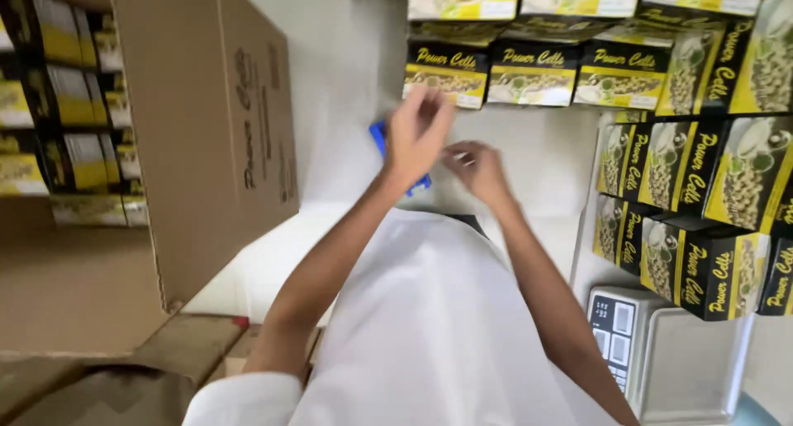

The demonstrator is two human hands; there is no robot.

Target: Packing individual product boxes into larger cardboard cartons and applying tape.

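My left hand is raised over the white table, blurred, with its fingers spread. A small blue object lies under it and is mostly hidden by the hand and wrist; I cannot tell whether the hand touches it. Just to the right, my right hand hovers with its fingers curled in, and nothing shows between them. Both forearms reach out over my white garment. A row of yellow-and-black boxes stands just beyond the hands.
More yellow-and-black boxes are stacked along the right side. A large brown carton at the left holds several of the same boxes. A grey weighing scale sits at the lower right. Flattened cardboard lies at the lower left.
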